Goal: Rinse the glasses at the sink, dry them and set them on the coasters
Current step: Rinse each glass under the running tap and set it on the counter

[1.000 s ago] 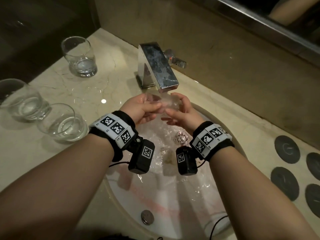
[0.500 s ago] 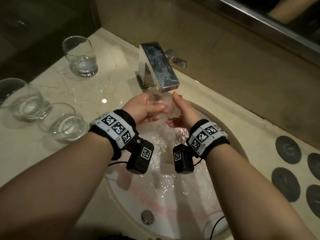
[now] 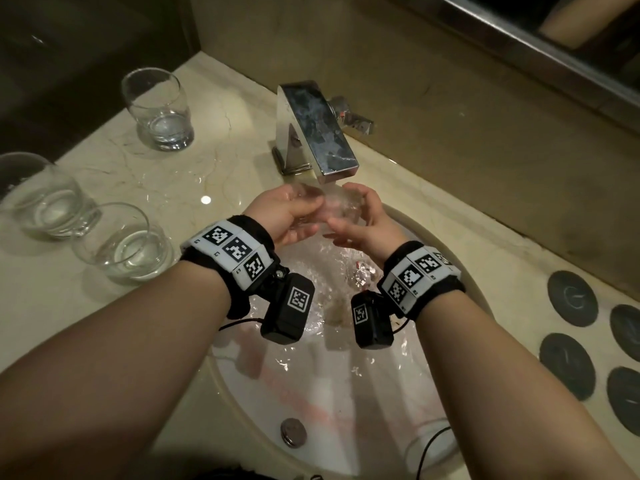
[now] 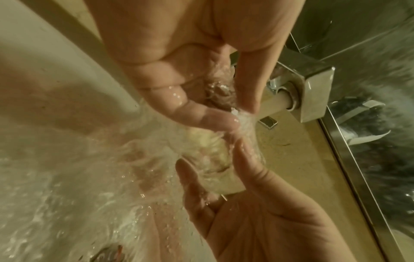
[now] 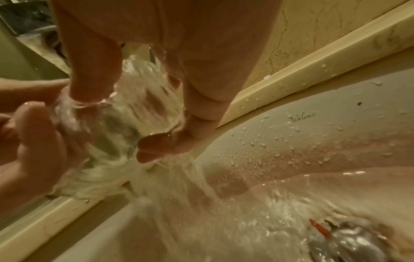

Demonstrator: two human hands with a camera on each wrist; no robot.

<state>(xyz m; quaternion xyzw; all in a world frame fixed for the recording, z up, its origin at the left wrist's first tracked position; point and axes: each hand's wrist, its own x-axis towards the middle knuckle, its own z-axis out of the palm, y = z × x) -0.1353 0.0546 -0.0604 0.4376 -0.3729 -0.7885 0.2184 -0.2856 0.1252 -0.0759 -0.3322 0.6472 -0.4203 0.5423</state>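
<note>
A clear glass (image 3: 337, 206) lies tilted under the running tap (image 3: 318, 129), over the sink (image 3: 346, 393). My left hand (image 3: 304, 216) grips its left end, thumb on top and fingers beneath. My right hand (image 3: 360, 216) curls round its right end. In the left wrist view water streams over the glass (image 4: 215, 159) between both hands. The right wrist view has the glass (image 5: 125, 113) full of rushing water, with my right fingers (image 5: 161, 147) wrapped under it. Several dark round coasters (image 3: 573, 297) lie on the counter to the right, bare.
Three more glasses stand on the marble counter at left, each with some water: one at the back (image 3: 157, 109), one at the edge (image 3: 38, 195), one nearest the basin (image 3: 121, 242). The tap lever (image 3: 353, 117) sits behind the spout. A mirror runs along the wall.
Both hands stayed under the tap. My right hand has turned on the glass, from upright against its side to fingers curled over and round it; the glass has rolled a little.
</note>
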